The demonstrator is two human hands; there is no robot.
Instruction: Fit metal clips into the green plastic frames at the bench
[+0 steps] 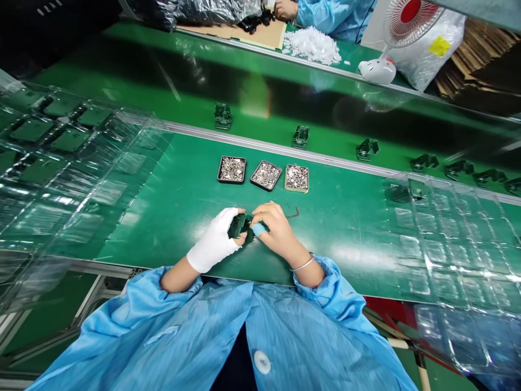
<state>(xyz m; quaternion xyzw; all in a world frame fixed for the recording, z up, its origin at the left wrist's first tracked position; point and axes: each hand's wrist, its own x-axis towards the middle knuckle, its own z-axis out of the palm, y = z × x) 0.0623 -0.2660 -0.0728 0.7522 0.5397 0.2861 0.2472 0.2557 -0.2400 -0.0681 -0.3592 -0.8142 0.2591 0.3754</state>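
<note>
My left hand [215,243], in a white glove with bare fingertips, is closed around a green circuit board assembly [242,223] low over the table. The fingers of my right hand [280,232] are bent together at the right end of the board. A light blue finger cot [258,228] covers one of them. Whatever is pinched between these fingers is hidden. Just beyond my right hand lies a small L-shaped hex key [297,212]. Farther up are three small trays of shiny metal parts: a left tray [231,182], a middle tray [260,185] and a right tray [297,190].
Clear plastic blister trays flank me: the left tray stack [122,157] holds green boards, the right one [431,239] a board at its far corner. Several board assemblies [300,137] stand along the green strip beyond a metal rail [244,145]. Across, a co-worker's hand [286,9] and a fan [376,70] show.
</note>
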